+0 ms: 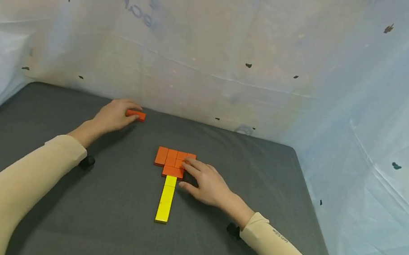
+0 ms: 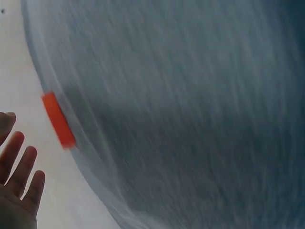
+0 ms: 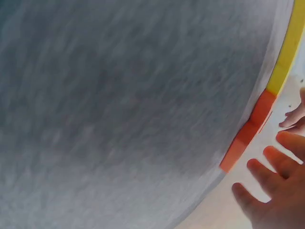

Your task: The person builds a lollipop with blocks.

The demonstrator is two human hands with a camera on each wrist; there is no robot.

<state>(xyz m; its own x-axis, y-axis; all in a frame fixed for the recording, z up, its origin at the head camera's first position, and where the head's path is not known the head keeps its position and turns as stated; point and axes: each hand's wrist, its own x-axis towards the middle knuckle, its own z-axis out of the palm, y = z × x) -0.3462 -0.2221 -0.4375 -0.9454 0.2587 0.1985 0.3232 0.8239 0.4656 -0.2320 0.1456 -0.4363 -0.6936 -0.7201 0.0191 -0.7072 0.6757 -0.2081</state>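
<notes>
An orange block (image 1: 141, 117) lies near the table's back edge. My left hand (image 1: 115, 114) is at its left end, fingers over it and thumb along its near side. From the left wrist, the fingers (image 2: 24, 169) look spread, with the orange block (image 2: 59, 120) beyond their tips. At the middle of the table, flat orange blocks (image 1: 161, 156) lie edge to edge, with yellow blocks (image 1: 165, 205) in a strip running toward me. My right hand (image 1: 210, 185) reaches over the right side of the orange group, fingers extended, covering part of it.
The dark cloth-covered table (image 1: 98, 218) has rounded back corners. Translucent plastic sheeting (image 1: 201, 54) hangs behind it and along both sides. Black wrist devices (image 1: 87, 163) sit under the cream sleeves (image 1: 13, 185).
</notes>
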